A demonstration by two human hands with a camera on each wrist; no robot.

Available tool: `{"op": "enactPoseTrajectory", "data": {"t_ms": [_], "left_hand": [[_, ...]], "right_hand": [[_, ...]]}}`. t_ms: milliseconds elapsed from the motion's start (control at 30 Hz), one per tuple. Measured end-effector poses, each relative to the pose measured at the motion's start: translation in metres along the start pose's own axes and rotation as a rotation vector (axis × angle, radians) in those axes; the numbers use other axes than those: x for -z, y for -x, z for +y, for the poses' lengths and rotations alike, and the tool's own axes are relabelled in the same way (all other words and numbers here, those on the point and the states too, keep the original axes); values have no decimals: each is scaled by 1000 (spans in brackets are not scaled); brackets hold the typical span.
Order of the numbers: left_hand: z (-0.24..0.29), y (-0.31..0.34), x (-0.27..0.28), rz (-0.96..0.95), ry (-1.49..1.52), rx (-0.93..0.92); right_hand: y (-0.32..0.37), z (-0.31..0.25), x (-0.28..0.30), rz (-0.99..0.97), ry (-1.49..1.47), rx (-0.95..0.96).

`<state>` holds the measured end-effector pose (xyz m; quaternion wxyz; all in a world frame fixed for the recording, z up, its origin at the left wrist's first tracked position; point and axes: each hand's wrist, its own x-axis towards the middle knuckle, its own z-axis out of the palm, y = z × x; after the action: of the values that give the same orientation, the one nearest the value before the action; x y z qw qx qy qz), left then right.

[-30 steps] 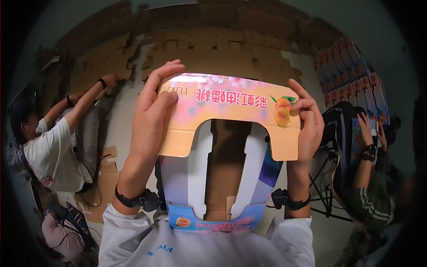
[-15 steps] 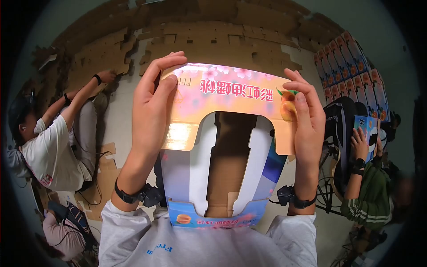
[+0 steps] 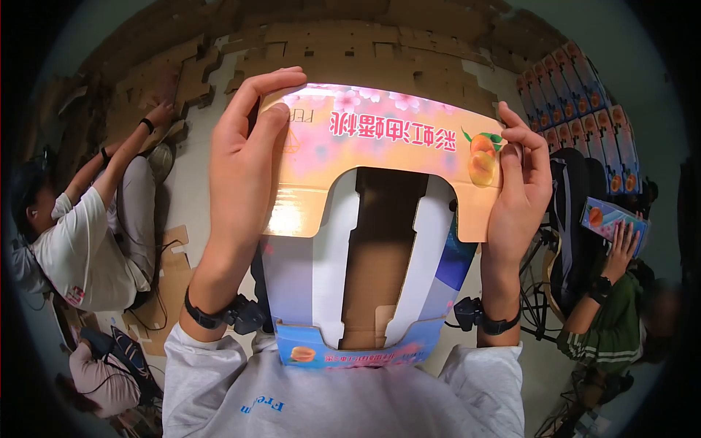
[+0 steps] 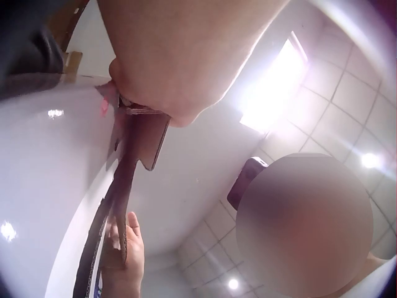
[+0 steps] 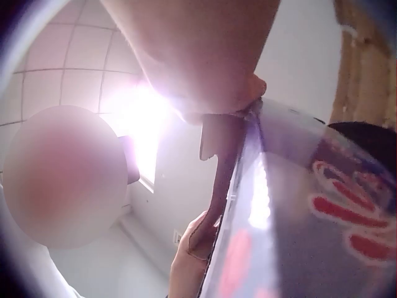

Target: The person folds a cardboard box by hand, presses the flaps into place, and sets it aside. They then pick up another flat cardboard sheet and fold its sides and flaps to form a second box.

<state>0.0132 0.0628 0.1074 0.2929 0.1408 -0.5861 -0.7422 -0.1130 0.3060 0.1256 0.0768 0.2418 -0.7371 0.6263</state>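
Left hand (image 3: pixel 244 164) and right hand (image 3: pixel 517 190) pinch opposite ends of the far panel of a printed cardboard box (image 3: pixel 387 131), its open middle between them, its near end against a pale shirt (image 3: pixel 343 401). Fingertips behind the glossy, blossom-patterned panel are partly hidden.
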Motion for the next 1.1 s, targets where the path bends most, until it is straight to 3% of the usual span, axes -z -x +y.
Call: {"op": "enactPoseTrajectory", "data": {"t_ms": [100, 200, 333, 467, 600, 733, 833, 933, 1033, 1100], "left_hand": [[-1, 4, 6, 6, 16, -12], [-1, 8, 12, 1, -78, -51], [-1, 10, 14, 0, -259, -128], [-4, 9, 21, 5, -101, -95], [-7, 4, 22, -22, -222, -167], [12, 6, 18, -73, -414, -93], [11, 7, 19, -77, -331, -58], [9, 16, 17, 10, -642, -347], [18, 24, 6, -1, -702, -244], [13, 22, 4, 24, -824, -359]], "right_hand": [[6, 2, -5, -9, -32, 16], [11, 13, -9, -84, 288, 245], [18, 11, -15, -88, 299, 140], [18, 11, -19, -127, 297, 129], [19, 15, -19, -112, 188, 91], [19, 14, -18, -113, 182, 78], [19, 14, -18, -117, 163, 78], [23, 12, -17, -116, 173, 86], [21, 13, -15, -112, 150, 85], [20, 13, -14, -115, 154, 97]]}}
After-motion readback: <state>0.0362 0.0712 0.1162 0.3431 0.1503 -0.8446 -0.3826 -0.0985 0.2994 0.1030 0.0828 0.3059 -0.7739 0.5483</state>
